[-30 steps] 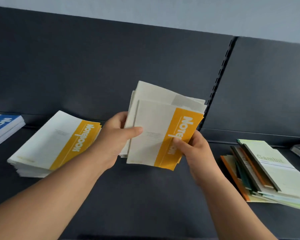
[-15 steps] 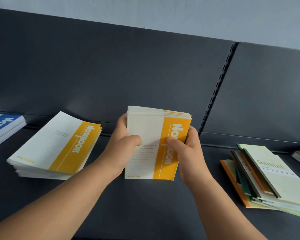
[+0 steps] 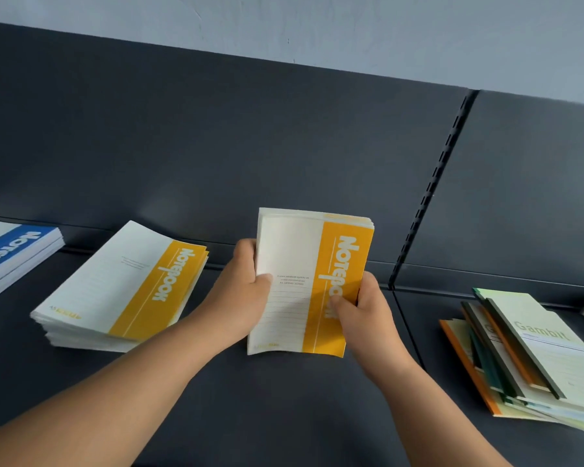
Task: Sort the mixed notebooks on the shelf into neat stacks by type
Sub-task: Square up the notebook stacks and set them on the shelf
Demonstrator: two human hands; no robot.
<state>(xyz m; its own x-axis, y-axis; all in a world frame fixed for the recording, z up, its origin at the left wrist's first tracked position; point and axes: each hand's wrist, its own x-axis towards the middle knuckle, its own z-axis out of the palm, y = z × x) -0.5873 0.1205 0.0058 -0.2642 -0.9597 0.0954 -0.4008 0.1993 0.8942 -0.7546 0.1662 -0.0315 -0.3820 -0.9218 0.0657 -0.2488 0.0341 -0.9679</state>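
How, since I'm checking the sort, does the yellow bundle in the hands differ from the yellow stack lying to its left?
The held bundle stands upright, gripped by the left hand and right hand; the lying stack rests flat on the shelf, untouched. The held bundle looks thinner, edges squared; the lying stack is thicker and slightly fanned. Both have white covers with a yellow Notebook band.

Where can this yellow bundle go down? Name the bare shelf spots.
Bare shelf lies between the yellow stack and the mixed Gambit pile, around the held bundle; also along the front edge. Crowded at the far right.
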